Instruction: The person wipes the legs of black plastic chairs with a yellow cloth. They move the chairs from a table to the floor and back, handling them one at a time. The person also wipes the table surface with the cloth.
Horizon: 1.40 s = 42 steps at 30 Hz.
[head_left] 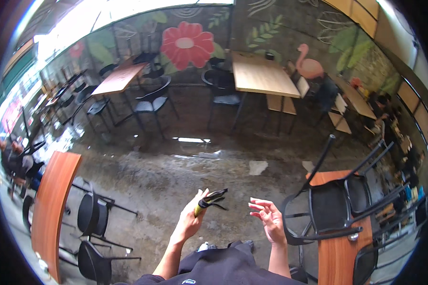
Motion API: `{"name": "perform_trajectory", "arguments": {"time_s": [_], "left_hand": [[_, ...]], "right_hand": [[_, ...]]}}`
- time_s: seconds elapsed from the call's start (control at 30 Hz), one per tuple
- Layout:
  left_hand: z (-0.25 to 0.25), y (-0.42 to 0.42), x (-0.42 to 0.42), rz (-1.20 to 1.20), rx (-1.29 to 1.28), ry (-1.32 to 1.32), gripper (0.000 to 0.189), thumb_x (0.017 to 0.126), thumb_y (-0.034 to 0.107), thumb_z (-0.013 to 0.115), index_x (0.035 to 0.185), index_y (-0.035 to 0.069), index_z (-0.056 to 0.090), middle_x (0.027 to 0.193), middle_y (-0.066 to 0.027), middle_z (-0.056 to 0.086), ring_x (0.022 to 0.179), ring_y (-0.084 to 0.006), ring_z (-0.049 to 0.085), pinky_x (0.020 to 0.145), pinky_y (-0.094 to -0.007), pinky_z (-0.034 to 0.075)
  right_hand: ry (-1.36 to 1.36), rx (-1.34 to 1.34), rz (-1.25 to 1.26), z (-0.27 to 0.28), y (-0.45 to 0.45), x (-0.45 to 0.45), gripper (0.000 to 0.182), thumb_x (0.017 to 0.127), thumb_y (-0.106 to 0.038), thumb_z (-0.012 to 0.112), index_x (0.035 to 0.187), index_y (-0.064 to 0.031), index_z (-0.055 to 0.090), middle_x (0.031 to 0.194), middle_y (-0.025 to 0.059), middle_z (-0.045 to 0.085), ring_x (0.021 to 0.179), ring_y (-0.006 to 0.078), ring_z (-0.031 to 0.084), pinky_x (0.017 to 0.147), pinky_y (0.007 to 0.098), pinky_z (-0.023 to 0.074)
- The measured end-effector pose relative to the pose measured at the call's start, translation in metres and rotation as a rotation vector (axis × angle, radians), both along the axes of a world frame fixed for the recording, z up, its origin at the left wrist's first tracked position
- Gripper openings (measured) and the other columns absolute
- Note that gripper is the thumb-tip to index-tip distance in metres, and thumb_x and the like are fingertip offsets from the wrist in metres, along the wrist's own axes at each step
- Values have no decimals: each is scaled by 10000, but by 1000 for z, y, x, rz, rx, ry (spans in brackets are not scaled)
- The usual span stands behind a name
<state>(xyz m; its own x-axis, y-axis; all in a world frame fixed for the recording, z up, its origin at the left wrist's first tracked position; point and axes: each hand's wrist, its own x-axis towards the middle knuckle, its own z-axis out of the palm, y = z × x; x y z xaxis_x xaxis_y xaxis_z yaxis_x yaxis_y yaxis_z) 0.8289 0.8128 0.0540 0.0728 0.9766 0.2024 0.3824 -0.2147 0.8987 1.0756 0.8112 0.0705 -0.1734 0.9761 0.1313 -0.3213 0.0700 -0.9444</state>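
My left hand (190, 221) is closed around a small yellow-green bundle (202, 206) with black straps. Some of the black strap ends stick out to the right, past my fingers; what the bundle is exactly, I cannot tell. Across a gap from it, my right hand (272, 223) is raised with its fingers apart and slightly bent, holding nothing. Both hands are in the air in front of my dark top (232, 267), above the concrete floor (221, 224). A small white object (204, 245) shows low down near my feet, partly hidden by my clothing.
Upturned black chairs (330, 206) rest on a wooden table (337, 256) at right. Another wooden table (50, 210) with black chairs (92, 213) stands at left. Wet patches (196, 155) shine on the floor. More tables (264, 76) line the mural wall; people sit at far left.
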Motion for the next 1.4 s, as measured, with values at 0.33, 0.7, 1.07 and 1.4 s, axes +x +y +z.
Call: {"name": "perform_trajectory", "arguments": {"time_s": [0.33, 0.7, 1.07, 1.4], "left_hand": [[-14, -110, -91, 479, -49, -458, 321, 924, 131, 424, 1209, 0, 494, 951, -3, 591, 842, -65, 475, 766, -210, 400], [6, -172, -97, 807, 23, -507, 312, 932, 166, 417, 1157, -13, 538, 1022, -79, 613, 939, -124, 536, 833, -248, 410], [11, -146, -77, 798, -36, -465, 307, 913, 118, 403, 1150, -21, 539, 988, -81, 626, 915, -123, 546, 818, -251, 422], [2, -112, -59, 758, -112, -371, 305, 916, 135, 406, 1138, -24, 541, 939, -71, 613, 861, -114, 530, 781, -255, 424]], "right_hand": [[-39, -40, 438, -18, 10, -116, 424, 839, -239, 568, 1194, -43, 446, 1257, 130, 474, 1150, 231, 464, 923, 348, 395], [1, -102, 742, -24, 1, -180, 414, 872, -245, 512, 1227, -54, 420, 1278, 121, 460, 1177, 218, 444, 942, 344, 372], [-23, -149, 803, -27, 30, -176, 394, 877, -246, 500, 1215, -57, 432, 1259, 120, 477, 1157, 205, 464, 928, 335, 385], [-33, -149, 873, -35, 64, -159, 397, 875, -254, 513, 1214, -60, 439, 1250, 108, 485, 1149, 195, 469, 933, 332, 383]]}}
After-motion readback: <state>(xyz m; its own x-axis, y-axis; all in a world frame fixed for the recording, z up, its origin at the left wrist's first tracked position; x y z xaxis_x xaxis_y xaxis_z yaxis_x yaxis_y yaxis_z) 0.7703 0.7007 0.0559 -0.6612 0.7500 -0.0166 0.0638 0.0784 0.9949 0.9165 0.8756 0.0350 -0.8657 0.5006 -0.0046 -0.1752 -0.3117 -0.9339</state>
